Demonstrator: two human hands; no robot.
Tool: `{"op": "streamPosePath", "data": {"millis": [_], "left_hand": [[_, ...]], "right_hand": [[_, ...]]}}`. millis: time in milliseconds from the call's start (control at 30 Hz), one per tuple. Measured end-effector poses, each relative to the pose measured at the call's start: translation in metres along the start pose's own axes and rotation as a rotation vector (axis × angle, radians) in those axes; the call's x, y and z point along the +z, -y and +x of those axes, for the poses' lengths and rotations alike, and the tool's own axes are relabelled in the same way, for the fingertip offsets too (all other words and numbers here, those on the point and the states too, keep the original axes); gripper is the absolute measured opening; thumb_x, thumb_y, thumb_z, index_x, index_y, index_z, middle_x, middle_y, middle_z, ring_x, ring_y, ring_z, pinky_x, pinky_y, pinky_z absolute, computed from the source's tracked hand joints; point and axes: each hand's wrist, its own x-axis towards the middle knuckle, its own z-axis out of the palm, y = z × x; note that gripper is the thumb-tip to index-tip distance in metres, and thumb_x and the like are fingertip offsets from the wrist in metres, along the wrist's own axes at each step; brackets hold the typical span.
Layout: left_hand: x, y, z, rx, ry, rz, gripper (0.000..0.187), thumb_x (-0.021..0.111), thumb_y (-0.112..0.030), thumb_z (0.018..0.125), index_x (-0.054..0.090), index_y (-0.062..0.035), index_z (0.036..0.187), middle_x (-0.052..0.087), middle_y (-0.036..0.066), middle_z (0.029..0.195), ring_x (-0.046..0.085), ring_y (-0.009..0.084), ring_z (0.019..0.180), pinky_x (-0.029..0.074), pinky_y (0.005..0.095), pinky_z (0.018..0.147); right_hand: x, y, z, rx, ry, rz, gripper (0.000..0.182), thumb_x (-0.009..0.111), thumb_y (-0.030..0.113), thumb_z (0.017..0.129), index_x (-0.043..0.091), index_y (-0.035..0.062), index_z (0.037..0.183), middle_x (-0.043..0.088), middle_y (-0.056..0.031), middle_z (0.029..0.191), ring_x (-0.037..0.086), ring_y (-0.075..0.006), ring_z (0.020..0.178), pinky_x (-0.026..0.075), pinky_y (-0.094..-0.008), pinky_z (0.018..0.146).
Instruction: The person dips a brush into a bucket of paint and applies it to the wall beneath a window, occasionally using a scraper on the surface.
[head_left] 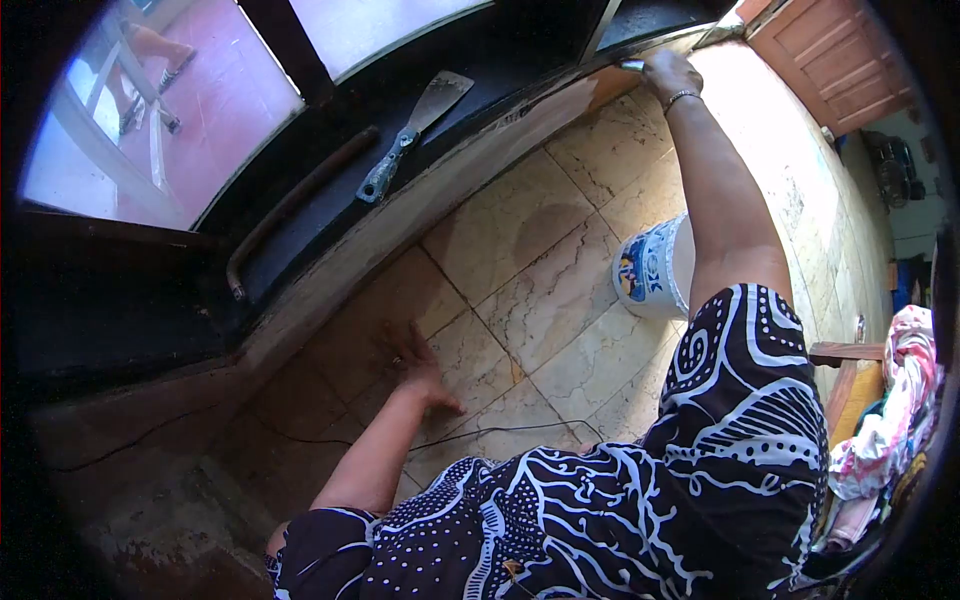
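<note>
Silvery item gripped in R hand – by far end of low wall.
L hand empty, fingers spread over tiled flr – scraper on dark ledge, wht bucket below R arm.

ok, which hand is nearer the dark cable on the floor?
Left. The left hand is spread just beyond the cable, which passes behind the left forearm in view. The right hand is well away, out along the low wall.
</note>
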Motion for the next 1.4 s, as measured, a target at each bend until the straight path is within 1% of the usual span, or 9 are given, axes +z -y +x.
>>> {"op": "streamPosePath", "data": {"millis": [333,867,967,1033,1167,1233,1267,1333,1400], "left_hand": [[0.057,0.042,0.062,0.105,0.227,0.0,0.145,0.086,-0.054,0.038,0.005,0.007,0.142,0.011,0.024,0.15,0.016,0.031,0.139,0.019,0.0352,0.113],[0.054,0.028,0.051,0.068,0.252,0.173,0.14,0.081,-0.063,0.039,0.017,0.0133,0.138,0.016,0.033,0.145,0.025,0.0395,0.134,0.016,0.0356,0.113],[0.061,0.024,0.034,0.052,-0.475,0.48,0.127,0.081,-0.063,0.04,0.037,0.0142,0.13,0.027,0.035,0.139,0.026,0.0411,0.133,0.013,0.0351,0.114],[0.039,0.028,0.054,0.152,0.2,0.265,0.122,0.081,-0.061,0.04,0.041,0.0129,0.128,0.03,0.035,0.138,0.026,0.0417,0.133,0.012,0.0348,0.114],[0.023,0.015,0.037,0.152,0.411,0.069,0.127,0.083,-0.059,0.041,0.032,0.0115,0.134,0.027,0.032,0.141,0.026,0.0397,0.133,0.015,0.0356,0.114],[0.042,-0.006,0.007,0.139,-0.661,-0.06,0.127,0.084,-0.056,0.042,0.03,0.0096,0.136,0.03,0.027,0.142,0.029,0.0358,0.133,0.023,0.0362,0.111],[0.037,0.0,0.011,0.135,-0.66,-0.063,0.127,0.084,-0.056,0.042,0.03,0.0096,0.136,0.03,0.027,0.142,0.029,0.0358,0.133,0.023,0.0362,0.111],[0.022,0.015,0.027,0.063,0.15,0.069,0.125,0.085,-0.055,0.041,0.032,0.0084,0.136,0.034,0.025,0.141,0.032,0.0323,0.132,0.028,0.036,0.109],[0.031,0.017,0.037,0.051,0.155,0.126,0.125,0.085,-0.055,0.042,0.031,0.0083,0.136,0.033,0.025,0.141,0.034,0.0323,0.132,0.028,0.0356,0.109]], "right_hand": [[-0.031,0.054,-0.157,-0.496,0.131,-0.011,0.023,0.053,0.025,0.084,0.066,0.0094,0.094,0.065,-0.015,0.096,0.062,-0.0314,0.092,0.049,-0.0416,0.08],[-0.031,0.039,-0.059,-0.016,0.007,0.006,0.028,0.052,0.024,0.083,0.069,0.0074,0.098,0.064,-0.0166,0.107,0.062,-0.0317,0.101,0.049,-0.0403,0.083],[-0.012,0.037,-0.079,-0.185,-0.015,0.001,0.025,0.052,0.021,0.083,0.068,0.0061,0.095,0.065,-0.0188,0.1,0.062,-0.0347,0.096,0.049,-0.0435,0.08],[-0.02,0.045,-0.111,-0.302,0.021,-0.007,0.024,0.053,0.023,0.083,0.066,0.0061,0.095,0.065,-0.017,0.097,0.063,-0.0356,0.092,0.049,-0.0471,0.078],[-0.037,0.059,-0.177,-0.524,0.069,0.05,0.022,0.054,0.023,0.083,0.066,0.0071,0.091,0.065,-0.0141,0.095,0.062,-0.0323,0.093,0.049,-0.0432,0.081],[-0.038,0.043,-0.167,-0.5,-0.005,0.002,0.023,0.054,0.024,0.083,0.067,0.008,0.093,0.065,-0.0145,0.095,0.062,-0.0316,0.093,0.049,-0.0423,0.082],[-0.037,0.035,-0.16,-0.479,-0.076,-0.045,0.024,0.053,0.026,0.084,0.067,0.0088,0.094,0.065,-0.015,0.095,0.062,-0.0309,0.094,0.049,-0.0415,0.083],[-0.061,0.036,-0.136,-0.128,0.016,0.003,0.021,0.059,0.024,0.08,0.068,0.0077,0.089,0.067,-0.0143,0.094,0.065,-0.0309,0.09,0.052,-0.0396,0.075],[-0.053,0.025,-0.096,-0.031,0.012,-0.003,0.025,0.06,0.026,0.08,0.069,0.0094,0.096,0.066,-0.0148,0.1,0.064,-0.0305,0.095,0.051,-0.0389,0.078]]}}
